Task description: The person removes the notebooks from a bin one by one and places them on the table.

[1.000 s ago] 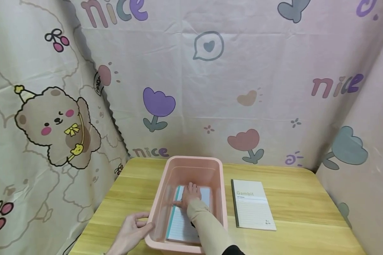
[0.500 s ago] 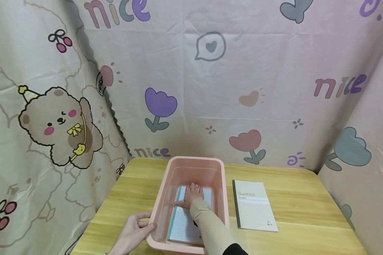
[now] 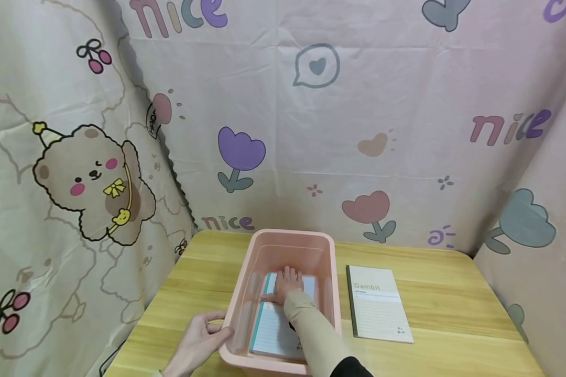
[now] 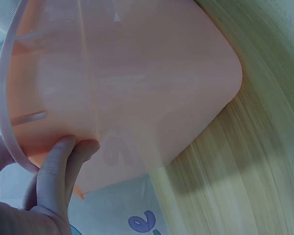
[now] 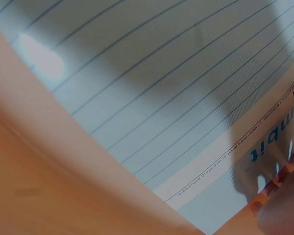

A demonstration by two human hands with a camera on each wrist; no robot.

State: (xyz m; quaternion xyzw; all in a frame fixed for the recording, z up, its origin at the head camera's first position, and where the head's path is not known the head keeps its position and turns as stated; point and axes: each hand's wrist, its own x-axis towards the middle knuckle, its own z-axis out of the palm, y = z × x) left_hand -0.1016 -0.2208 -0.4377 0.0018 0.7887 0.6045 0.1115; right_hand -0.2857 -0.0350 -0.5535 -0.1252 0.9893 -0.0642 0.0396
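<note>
A pink plastic bin (image 3: pixel 332 283) stands on the table with a lined-cover notebook (image 3: pixel 274 330) lying flat inside, a teal strip down its left edge. My right hand (image 3: pixel 287 288) reaches into the bin and rests on the notebook's upper part, fingers extended toward the far wall. At the near left corner my left hand (image 3: pixel 202 335) grips the bin's rim, thumb over the edge and fingers against the outer wall. The left wrist view shows those fingers (image 4: pixel 59 166) under the rim. In the right wrist view, the notebook's cover (image 5: pixel 152 98) bears blue "Gambit" lettering beside my fingertips.
A second notebook (image 3: pixel 379 303), white with a dark spine and "Gambit" on its cover, lies on the wooden table (image 3: pixel 457 298) right of the bin. Printed cloth (image 3: pixel 273 115) hangs behind the table and along both sides.
The head view has shifted slightly, so the scene sits a little further right. Both hands keep their places on the bin and the notebook.
</note>
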